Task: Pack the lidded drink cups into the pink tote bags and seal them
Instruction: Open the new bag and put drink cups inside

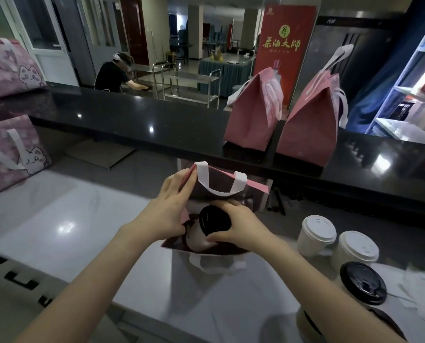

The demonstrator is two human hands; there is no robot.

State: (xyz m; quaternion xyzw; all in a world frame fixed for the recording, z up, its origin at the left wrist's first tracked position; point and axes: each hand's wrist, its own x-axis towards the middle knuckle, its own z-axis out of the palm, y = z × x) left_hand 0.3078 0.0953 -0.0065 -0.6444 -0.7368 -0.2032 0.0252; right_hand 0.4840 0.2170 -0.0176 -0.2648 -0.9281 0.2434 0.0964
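Observation:
An open pink tote bag (pixel 253 191) with white handles stands on the white counter in front of me. My left hand (pixel 170 209) pinches its left rim and holds the mouth apart. My right hand (pixel 236 227) grips a cup with a black lid (pixel 213 219), tilted, its lower part inside the bag's mouth. To the right stand two white-lidded cups (pixel 316 233) (pixel 356 251) and one black-lidded cup (pixel 362 283). Two closed pink tote bags (pixel 252 115) (pixel 310 125) stand on the black ledge behind.
Two pink cat-print bags (pixel 11 154) (pixel 6 68) sit at the far left. White papers (pixel 419 290) lie at the right edge. The raised black ledge (pixel 132 120) runs across behind the counter. A person in black bends over a metal cart (pixel 189 87) beyond it.

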